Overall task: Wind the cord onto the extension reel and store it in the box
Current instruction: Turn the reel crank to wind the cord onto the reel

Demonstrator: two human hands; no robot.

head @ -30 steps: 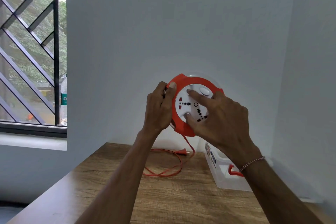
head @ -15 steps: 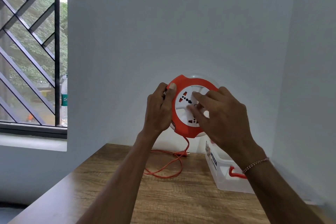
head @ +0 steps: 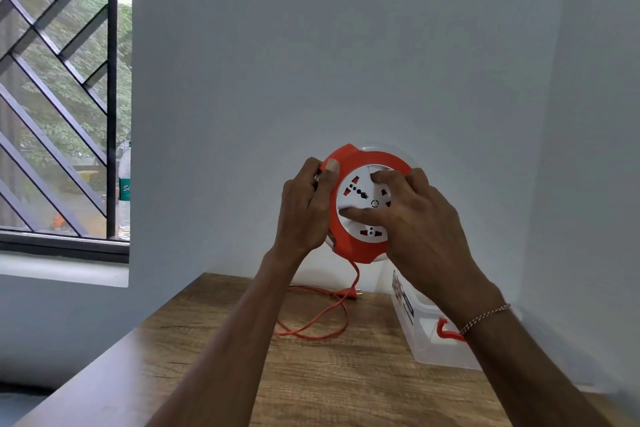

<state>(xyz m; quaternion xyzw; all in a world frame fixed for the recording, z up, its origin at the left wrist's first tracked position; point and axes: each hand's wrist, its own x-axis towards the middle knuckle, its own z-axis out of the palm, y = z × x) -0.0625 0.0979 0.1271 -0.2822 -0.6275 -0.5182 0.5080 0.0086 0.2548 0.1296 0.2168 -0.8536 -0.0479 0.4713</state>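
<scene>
I hold a round orange extension reel [head: 356, 243] with a white socket face upright in the air above the wooden table [head: 311, 378]. My left hand [head: 306, 208] grips its left rim, thumb on the front. My right hand [head: 412, 218] lies over the white face, fingers pressed on the central disc. An orange cord [head: 322, 319] hangs from the reel's underside to a loose loop on the table, with its plug [head: 349, 294] lying at the back. A clear plastic box [head: 426, 333] with an orange latch stands at the right, partly hidden by my right forearm.
White walls close off the table's back and right side. A barred window [head: 62, 107] with a ledge is at the left, with a plastic bottle [head: 124, 198] behind its frame. The table's left edge drops to the floor.
My right hand has turned the white socket disc round, its fingers shifting over the face. The cord loop on the table has shrunk and the plug has slid nearer the reel.
</scene>
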